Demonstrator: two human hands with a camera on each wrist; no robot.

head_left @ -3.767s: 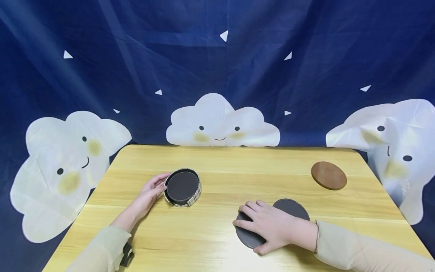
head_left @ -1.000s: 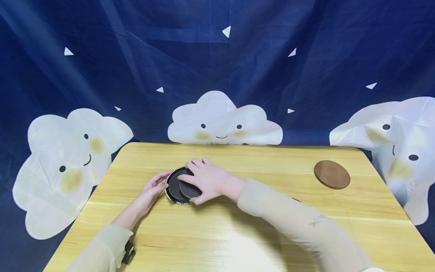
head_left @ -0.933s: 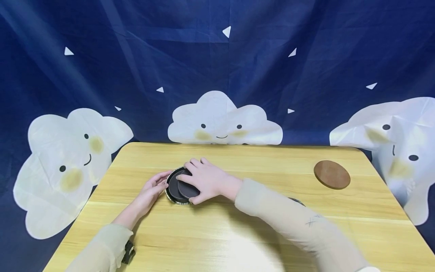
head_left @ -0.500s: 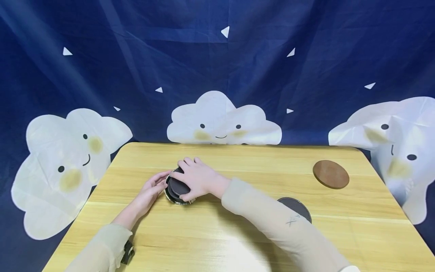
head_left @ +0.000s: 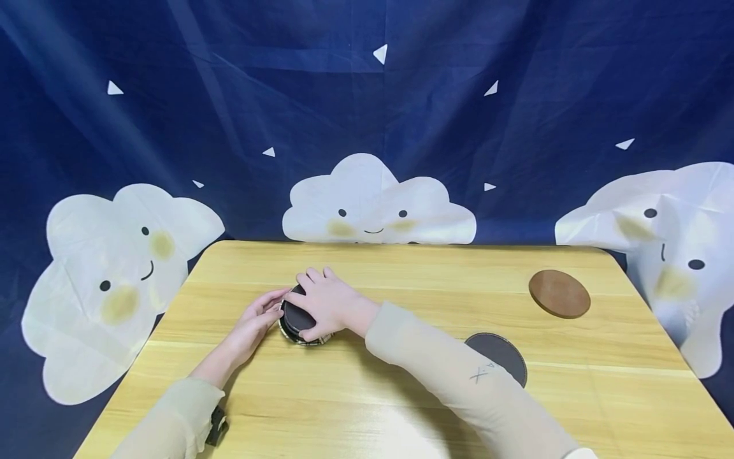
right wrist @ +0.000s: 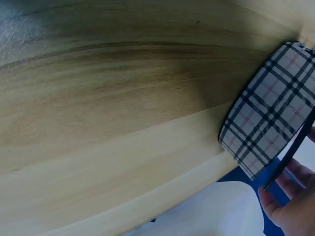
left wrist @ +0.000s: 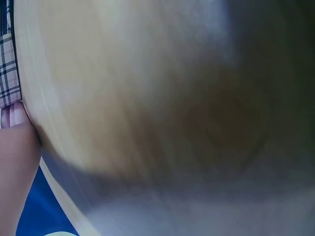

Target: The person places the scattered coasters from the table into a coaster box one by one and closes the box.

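Note:
A round coaster holder (head_left: 321, 340) with a plaid outer wall stands on the left half of the table. My left hand (head_left: 252, 325) grips its left side, thumb at the rim; the left wrist view catches only part of this hand (left wrist: 17, 167) beside the plaid wall (left wrist: 8, 71). Over the holder's opening, my right hand (head_left: 329, 306) holds a dark round coaster (head_left: 299, 312) by its edge. In the right wrist view the coaster (right wrist: 294, 149) is tilted at the mouth of the plaid holder (right wrist: 270, 108), pinched by the right hand (right wrist: 295, 201). Fingers partly hide the holder's inside.
Another dark round coaster (head_left: 497, 354) lies on the wooden table (head_left: 355, 395), partly under the right sleeve. Farther back at the right is a brown round coaster (head_left: 559, 294). A blue curtain (head_left: 367, 108) with clouds hangs behind the table.
My right hand has picked a dark coaster up from the right of the table and carried it left over the holder, shifting farther left in the last second. The left hand stays put.

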